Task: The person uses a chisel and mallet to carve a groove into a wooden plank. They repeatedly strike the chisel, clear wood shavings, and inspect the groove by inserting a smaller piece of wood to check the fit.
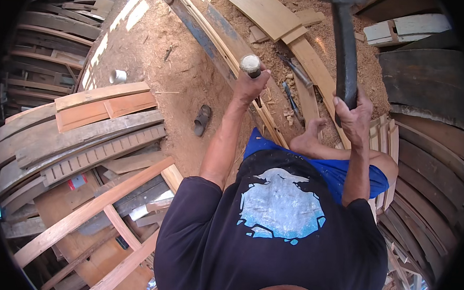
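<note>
My left hand [252, 87] is wrapped round an upright chisel [250, 63], whose pale, battered butt end faces up. Below that fist runs a long, narrow wooden piece [216, 39] with slots along it; the hand hides most of the chisel's blade and where its tip meets the wood. In my right hand [355, 116] is a hammer [346, 56], gripped low on its dark handle and held up. Its head is partly cut off at the top edge. Two more chisels, one with a metal-ringed handle [302, 74] and one slim and dark [293, 100], lie right of the wooden piece.
Planks [268, 13] lie on sawdust-strewn ground ahead. My bare foot [308, 139] rests beside the work. Stacked boards [107, 122] and a wooden frame [100, 206] fill the left, dark boards [424, 81] the right. A sandal [202, 120] and a white cup-like container [118, 76] are on the ground.
</note>
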Demonstrator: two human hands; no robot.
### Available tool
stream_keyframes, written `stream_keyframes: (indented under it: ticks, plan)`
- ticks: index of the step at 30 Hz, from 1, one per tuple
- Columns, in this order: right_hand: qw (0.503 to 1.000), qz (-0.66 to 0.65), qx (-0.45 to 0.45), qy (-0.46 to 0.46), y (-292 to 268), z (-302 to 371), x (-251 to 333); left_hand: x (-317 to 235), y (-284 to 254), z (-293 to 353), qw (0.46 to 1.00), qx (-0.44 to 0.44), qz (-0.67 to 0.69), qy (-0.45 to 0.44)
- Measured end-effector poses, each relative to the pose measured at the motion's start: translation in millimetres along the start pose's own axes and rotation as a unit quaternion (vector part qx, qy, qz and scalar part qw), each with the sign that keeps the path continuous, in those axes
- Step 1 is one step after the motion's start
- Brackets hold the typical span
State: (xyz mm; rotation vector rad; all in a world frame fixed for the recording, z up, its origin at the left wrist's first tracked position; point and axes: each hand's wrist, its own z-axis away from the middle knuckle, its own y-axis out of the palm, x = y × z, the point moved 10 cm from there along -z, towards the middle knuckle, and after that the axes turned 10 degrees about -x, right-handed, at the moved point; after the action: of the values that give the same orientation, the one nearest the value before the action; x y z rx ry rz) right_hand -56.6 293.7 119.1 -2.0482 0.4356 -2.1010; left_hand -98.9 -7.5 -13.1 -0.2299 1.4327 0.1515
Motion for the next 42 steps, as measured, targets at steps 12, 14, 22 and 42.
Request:
stream_keyframes:
  ticks: [12,14,22,42]
  plan:
    - [0.935,0.218,0.187,-0.208,100,-29,97,-7,7,14,0.992,-0.006,-0.072,0.105]
    - [0.912,0.285,0.211,-0.206,102,-25,77,-20,12,28,0.984,0.01,-0.103,0.148]
    - [0.942,0.249,0.189,-0.123,96,-10,78,-16,10,36,0.993,-0.01,-0.056,0.099]
    - [0.954,0.197,0.204,-0.097,81,-10,44,18,2,20,0.98,-0.009,-0.114,0.164]
